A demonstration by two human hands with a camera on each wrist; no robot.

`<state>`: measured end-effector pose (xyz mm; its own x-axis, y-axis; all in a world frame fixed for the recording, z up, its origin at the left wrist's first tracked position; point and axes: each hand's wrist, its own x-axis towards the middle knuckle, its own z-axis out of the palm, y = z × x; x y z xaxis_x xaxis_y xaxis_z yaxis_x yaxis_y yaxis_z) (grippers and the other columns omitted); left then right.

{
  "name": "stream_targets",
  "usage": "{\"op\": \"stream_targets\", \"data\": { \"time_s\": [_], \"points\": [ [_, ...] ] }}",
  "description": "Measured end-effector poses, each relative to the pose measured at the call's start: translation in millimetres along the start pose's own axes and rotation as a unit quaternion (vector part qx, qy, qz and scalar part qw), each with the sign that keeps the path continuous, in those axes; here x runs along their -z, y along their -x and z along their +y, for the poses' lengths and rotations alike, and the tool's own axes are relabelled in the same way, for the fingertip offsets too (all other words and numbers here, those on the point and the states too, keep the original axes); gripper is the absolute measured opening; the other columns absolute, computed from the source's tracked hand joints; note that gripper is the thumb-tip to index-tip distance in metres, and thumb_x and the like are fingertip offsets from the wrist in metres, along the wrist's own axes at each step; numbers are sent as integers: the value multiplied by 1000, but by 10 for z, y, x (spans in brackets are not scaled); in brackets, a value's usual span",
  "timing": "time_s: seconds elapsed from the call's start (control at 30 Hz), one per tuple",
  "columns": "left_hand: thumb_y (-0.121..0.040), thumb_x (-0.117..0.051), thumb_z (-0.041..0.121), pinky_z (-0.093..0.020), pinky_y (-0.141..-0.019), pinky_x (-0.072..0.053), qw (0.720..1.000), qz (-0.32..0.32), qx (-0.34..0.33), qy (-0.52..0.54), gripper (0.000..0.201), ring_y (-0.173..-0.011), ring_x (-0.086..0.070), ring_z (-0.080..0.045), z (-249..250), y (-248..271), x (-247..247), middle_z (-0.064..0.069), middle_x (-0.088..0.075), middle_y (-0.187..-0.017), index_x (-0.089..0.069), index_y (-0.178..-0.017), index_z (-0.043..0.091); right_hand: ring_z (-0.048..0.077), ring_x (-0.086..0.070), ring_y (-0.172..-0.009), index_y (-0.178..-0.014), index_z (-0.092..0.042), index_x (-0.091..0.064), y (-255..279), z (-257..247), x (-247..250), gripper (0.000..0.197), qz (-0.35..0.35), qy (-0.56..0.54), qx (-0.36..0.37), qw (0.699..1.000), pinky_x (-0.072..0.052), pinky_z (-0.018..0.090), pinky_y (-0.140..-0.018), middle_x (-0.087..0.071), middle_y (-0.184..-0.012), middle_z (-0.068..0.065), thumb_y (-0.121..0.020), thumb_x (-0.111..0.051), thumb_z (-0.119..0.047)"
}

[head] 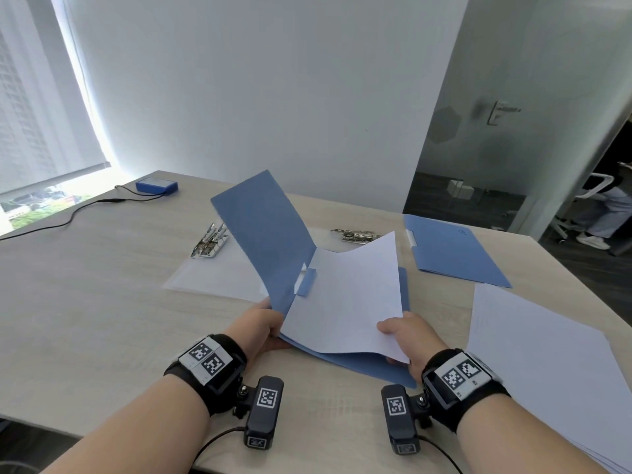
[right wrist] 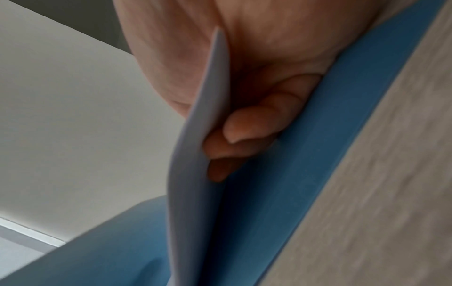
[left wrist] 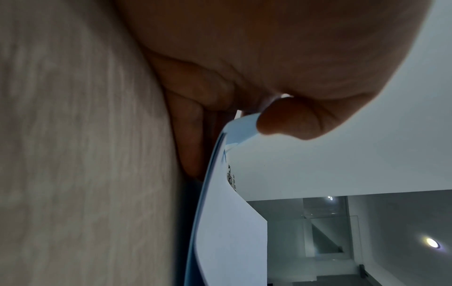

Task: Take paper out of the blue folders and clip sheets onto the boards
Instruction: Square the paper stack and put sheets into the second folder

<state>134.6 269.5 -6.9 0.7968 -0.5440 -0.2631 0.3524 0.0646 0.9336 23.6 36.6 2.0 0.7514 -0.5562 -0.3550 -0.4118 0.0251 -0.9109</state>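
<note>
An open blue folder [head: 263,241] lies before me, its front cover raised. My left hand [head: 265,325] grips the folder's near left corner, thumb on top in the left wrist view [left wrist: 288,120]. My right hand [head: 407,336] pinches the near right corner of a white sheet [head: 349,295] and holds it lifted off the folder's back cover [right wrist: 293,183]; fingers [right wrist: 247,131] curl under the paper [right wrist: 195,154]. Two clear boards with metal clips [head: 210,241] [head: 354,234] lie behind the folder. A second blue folder [head: 451,251], closed, lies at the right.
A stack of white sheets [head: 547,371] lies at the right near the table's edge. A blue box [head: 157,185] with a black cable sits at the far left corner. A glass door and a seated person [head: 605,213] are to the right.
</note>
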Motion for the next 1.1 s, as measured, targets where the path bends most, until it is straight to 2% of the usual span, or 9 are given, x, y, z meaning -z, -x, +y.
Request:
{"op": "stream_targets", "data": {
  "time_s": [0.1,0.23,0.43,0.53,0.67,0.8,0.93,1.03,1.1],
  "points": [
    [-74,-32,-5,-54,-93,-54,1000,-25,8,17,61,-99,-62,-35,7,2,19,-18,-67,-112,-62,-125,9,26,-57,-62,-93,-6,-58,-1,2,4,6,-2,2,0,1000,-41,27,-44,-61,-80,13,-94,-57,0],
    [-94,-42,22,-43,-77,-60,999,21,21,35,38,-86,-70,-28,25,-45,-5,-10,-75,-100,-69,-118,13,27,-57,-60,-95,-5,-60,15,-1,15,6,-5,9,2,1000,-40,26,-40,-61,-79,13,-94,-57,0],
    [-73,-64,36,-46,-93,-54,977,79,-10,-199,38,-88,-68,-29,-5,-150,-42,-8,-73,-98,-65,-109,22,28,-55,-58,-84,-6,-59,47,-30,-2,12,-2,38,8,999,-43,28,-44,-57,-76,15,-93,-56,2],
    [-81,-69,23,-30,-80,-51,960,83,-2,-268,29,-88,-67,-20,31,-161,-70,-4,-73,-101,-64,-109,18,24,-50,-62,-74,-9,-52,122,-49,0,27,33,63,13,997,-48,29,-52,-53,-81,19,-96,-53,6],
    [-80,-65,33,-31,-73,-49,936,77,11,-344,30,-85,-66,-24,68,-160,-141,-10,-73,-97,-71,-95,8,31,-59,-100,-105,-8,-60,160,11,-34,13,30,36,-29,998,-46,40,-90,-58,-117,17,-94,-63,-3],
    [-84,-62,23,-37,-61,-61,947,62,26,-314,29,-80,-68,-30,76,-157,-189,-16,-68,-98,-65,-106,3,22,-52,-73,-77,-17,-56,257,-46,-32,23,38,-54,21,998,-46,40,-76,-59,-82,5,-98,-58,-9],
    [-89,-55,4,-36,-47,-57,970,61,29,-234,41,-73,-68,-32,20,-65,-200,-17,-66,-103,-55,-127,19,28,-68,-76,-81,-15,-69,253,-22,92,29,16,-169,-10,985,-50,33,-69,-75,-85,8,-99,-55,-33],
    [-87,-55,1,-38,-52,-57,974,66,3,-216,48,-71,-67,-36,-23,-8,-149,-17,-67,-102,-54,-129,25,34,-75,-90,-98,-11,-73,291,16,235,55,26,-175,-41,983,-56,37,-74,-79,-100,14,-99,-44,-58],
    [-86,-54,-3,-42,-61,-59,980,72,-11,-185,49,-78,-70,-40,-51,21,-106,-18,-70,-103,-57,-127,24,33,-75,-94,-104,-11,-74,329,59,320,49,19,-104,-23,994,-54,37,-77,-79,-102,13,-99,-48,-53]
  ]
}}
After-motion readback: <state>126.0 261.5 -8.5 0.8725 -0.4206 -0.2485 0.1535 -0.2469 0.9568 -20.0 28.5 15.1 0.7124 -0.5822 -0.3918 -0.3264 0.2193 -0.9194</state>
